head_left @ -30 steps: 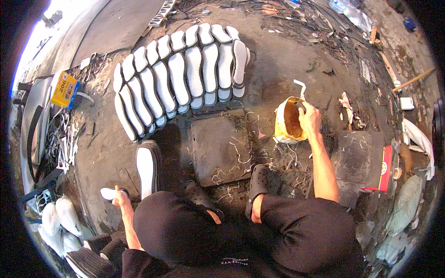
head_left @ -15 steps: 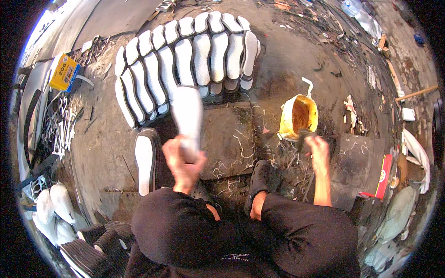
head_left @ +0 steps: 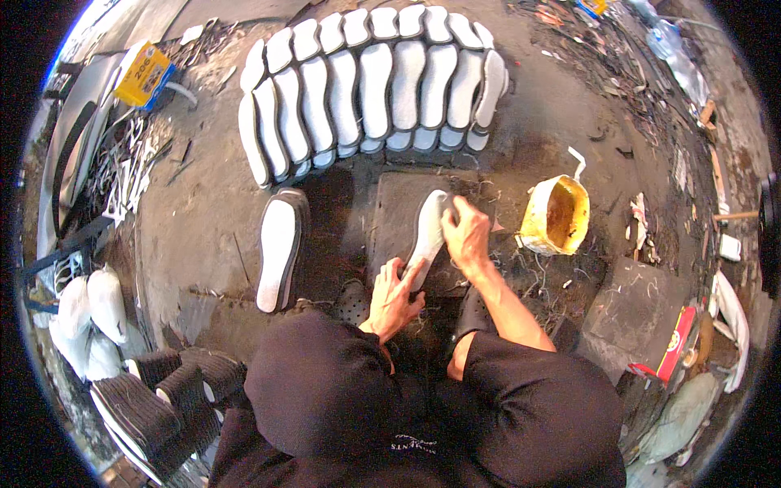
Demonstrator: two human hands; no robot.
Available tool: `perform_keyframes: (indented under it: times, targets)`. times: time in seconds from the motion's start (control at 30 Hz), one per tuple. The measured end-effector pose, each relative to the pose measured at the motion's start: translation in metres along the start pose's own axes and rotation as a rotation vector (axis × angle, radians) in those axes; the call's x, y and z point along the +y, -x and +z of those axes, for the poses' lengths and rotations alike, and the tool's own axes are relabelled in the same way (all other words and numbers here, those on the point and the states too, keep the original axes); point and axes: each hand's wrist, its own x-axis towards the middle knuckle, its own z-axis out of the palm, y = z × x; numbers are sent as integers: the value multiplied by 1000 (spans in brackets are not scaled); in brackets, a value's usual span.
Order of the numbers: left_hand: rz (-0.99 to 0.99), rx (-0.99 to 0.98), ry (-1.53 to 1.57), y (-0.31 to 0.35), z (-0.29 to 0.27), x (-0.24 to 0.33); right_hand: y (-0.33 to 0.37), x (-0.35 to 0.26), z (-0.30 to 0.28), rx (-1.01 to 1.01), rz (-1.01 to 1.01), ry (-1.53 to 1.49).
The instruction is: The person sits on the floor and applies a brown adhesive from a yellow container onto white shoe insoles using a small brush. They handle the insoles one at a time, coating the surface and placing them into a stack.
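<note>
We look down on a person's lap and two bare hands, close together on one white-faced sole [head_left: 429,226]. It lies tilted across a dark square board [head_left: 396,203] between the feet, which seems to serve as a firm work surface. The left hand [head_left: 393,298] clamps its near end, probably to steady it; the right hand [head_left: 469,232] curls its fingers at the far end — we cannot tell whether they pinch anything. A yellow tub [head_left: 537,218] sits just beyond the right hand, presumably for easy reach. Ahead, rows of soles [head_left: 377,93] lie packed close, white faces up — perhaps to keep those faces exposed.
</note>
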Motion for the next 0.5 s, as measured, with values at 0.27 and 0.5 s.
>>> perform_keyframes:
  times: [0.27,0.5]
  targets:
    - [67,79,29,5,3,2,-89,4,-1,-673,-754,311]
    - [57,96,91,6,8,0,-42,40,-32,-247,-541,114]
